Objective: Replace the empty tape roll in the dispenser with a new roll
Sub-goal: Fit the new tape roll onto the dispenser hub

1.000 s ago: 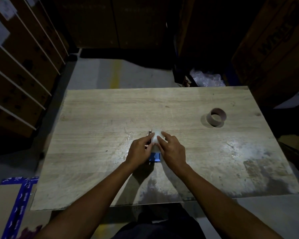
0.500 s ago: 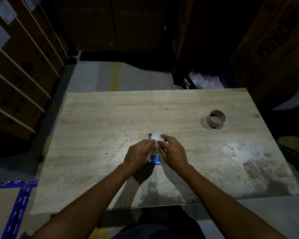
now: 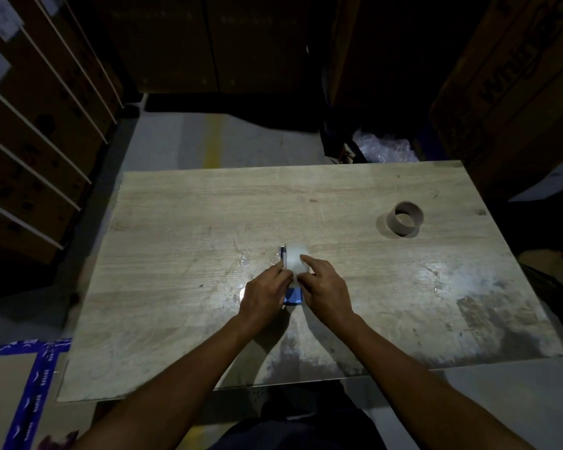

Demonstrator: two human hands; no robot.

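Note:
A blue tape dispenser [image 3: 293, 296] lies at the middle of the wooden table [image 3: 182, 228], with a pale, overexposed new tape roll [image 3: 294, 259] set in it. My left hand [image 3: 264, 292] grips the dispenser's left side, thumb and fingers closed on it. Against the roll's right side rests my right hand [image 3: 325, 291], index finger stretched over the top. The empty brown cardboard core [image 3: 407, 219] stands apart at the table's far right. The dispenser's body is mostly hidden between my hands.
Strapped cardboard boxes stand at the left, and a large printed box [image 3: 517, 79] at the right. A crumpled clear plastic bag [image 3: 384, 149] lies behind the table. A flat carton with blue tape [image 3: 30, 384] sits on the floor at lower left.
My hands have stayed on the dispenser and roll; the left fingers have closed in a little and the right index finger has slid over the roll. The view shifted slightly.

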